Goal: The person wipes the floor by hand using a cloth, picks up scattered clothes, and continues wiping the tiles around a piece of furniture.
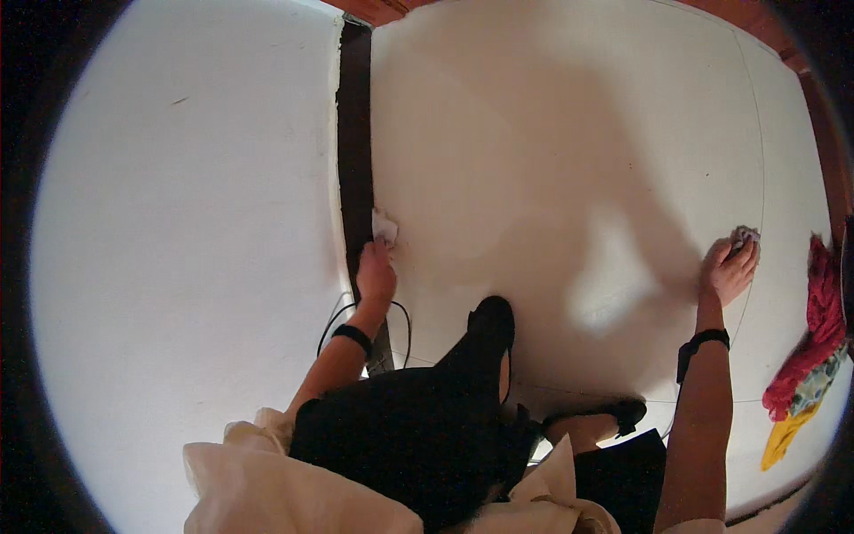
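My left hand point(377, 274) is closed on a small white cloth point(384, 226), which touches the pale floor right beside the dark skirting board point(355, 133). Out to the right, my right hand point(731, 270) grips a crumpled grey cloth point(745, 236) against the floor tiles, near a tile joint. Part of each cloth is hidden under the fingers. Both arms are stretched wide apart, with a black band on each wrist.
A pile of red, patterned and yellow fabric point(805, 356) lies on the floor at the right. A thin black cable point(408, 334) loops by the skirting below my left hand. White wall point(196, 222) rises at left. My black shoes point(492, 316) stand in the lower middle.
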